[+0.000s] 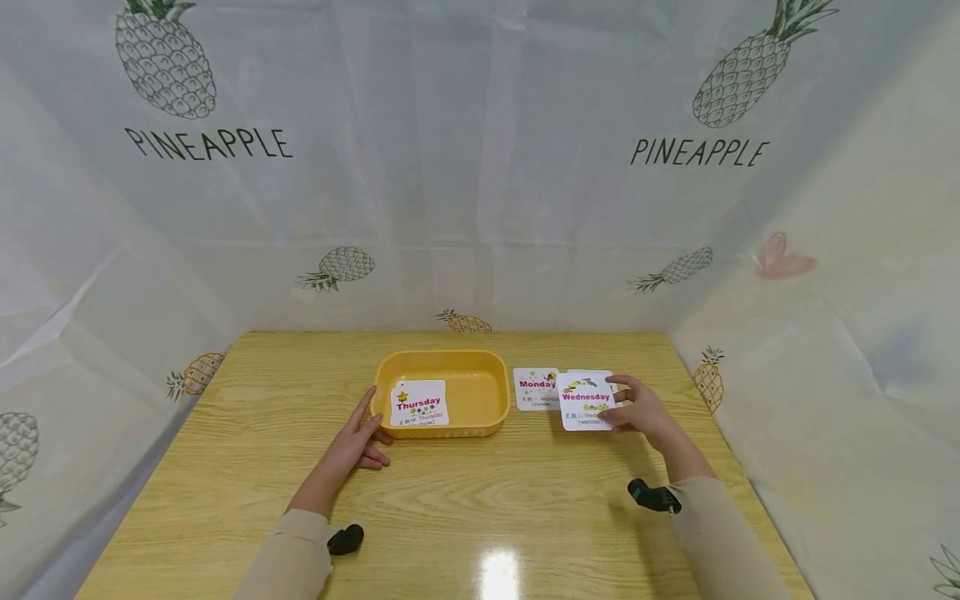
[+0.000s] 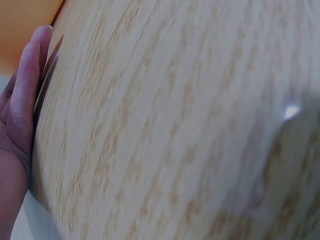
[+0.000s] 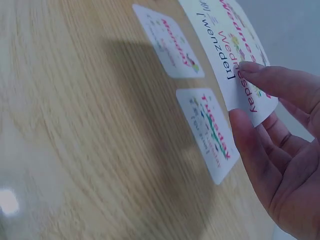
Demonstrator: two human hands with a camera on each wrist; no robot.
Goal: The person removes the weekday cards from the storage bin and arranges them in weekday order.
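A white Wednesday card [image 1: 581, 414] is pinched in my right hand [image 1: 637, 412], raised above the table; the right wrist view shows fingers on its edge and printed face. Below it lies a Tuesday card [image 3: 210, 135], which the raised card mostly hides from the head view. Beside that, a Monday card [image 1: 536, 400] rests face up on the wood. My left hand [image 1: 356, 437] touches the left side of a yellow tray [image 1: 480, 358], its fingers fairly straight. Inside the tray a Thursday card [image 1: 418, 393] leans face up; whether others lie under it is hidden.
The light wooden table [image 1: 480, 500] ends at the back against a white pineapple-print cloth [image 1: 480, 183], which also hangs at both sides. Black wrist devices [image 1: 346, 540] sit at the sleeve cuffs.
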